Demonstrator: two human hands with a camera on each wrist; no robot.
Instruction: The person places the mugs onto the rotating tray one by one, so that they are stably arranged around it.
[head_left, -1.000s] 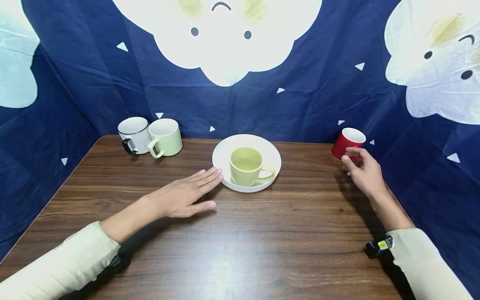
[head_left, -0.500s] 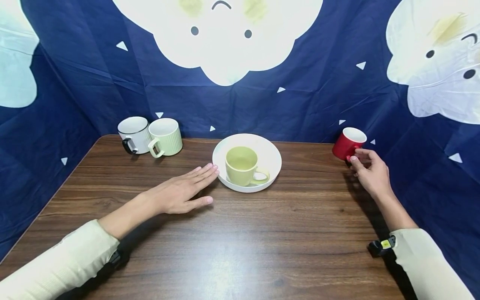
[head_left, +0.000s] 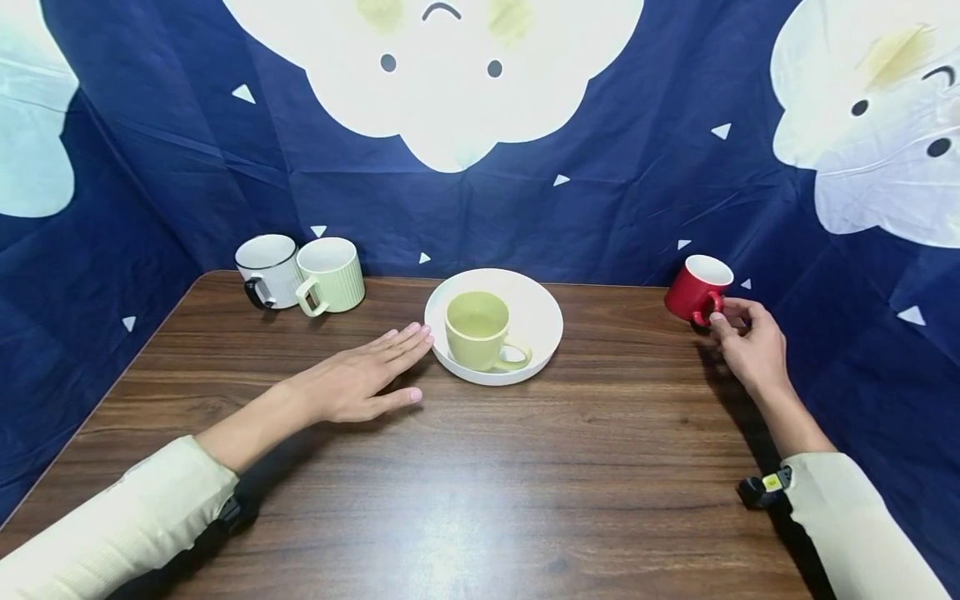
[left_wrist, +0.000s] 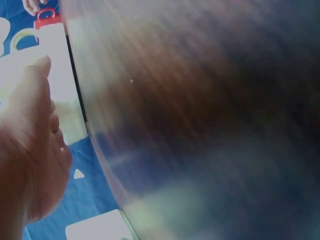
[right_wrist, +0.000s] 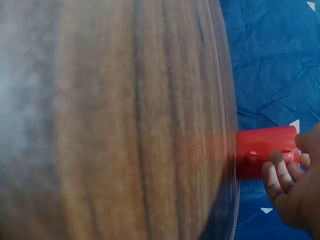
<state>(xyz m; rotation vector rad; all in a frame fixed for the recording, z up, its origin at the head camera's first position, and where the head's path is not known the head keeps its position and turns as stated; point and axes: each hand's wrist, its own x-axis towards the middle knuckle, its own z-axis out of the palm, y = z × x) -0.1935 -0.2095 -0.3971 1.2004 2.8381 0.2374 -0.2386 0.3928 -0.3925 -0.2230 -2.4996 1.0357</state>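
A yellow-green cup [head_left: 477, 329] stands in a white plate [head_left: 542, 310] at the back middle of the table, its handle to the right. My left hand [head_left: 360, 379] is held flat with straight fingers, its tips beside the plate's left rim; whether they touch it I cannot tell. At the back right stands a red mug [head_left: 686, 292], handle facing my right hand [head_left: 753, 346]. Thumb and fingers lie loosely bent just right of that handle, without a visible grip. In the right wrist view, the fingers [right_wrist: 272, 185] overlap the red mug [right_wrist: 265, 137].
Two more mugs stand side by side at the back left: a white one with a black handle [head_left: 272, 271] and a ribbed pale green one [head_left: 337, 279]. A blue curtain [head_left: 225, 192] with white clouds closes off the back and sides of the wooden table [head_left: 525, 483].
My right hand has drawn back to the right from the red mug, uncovering its handle. The yellow-green cup has shifted left within the plate. My left hand has moved slightly left.
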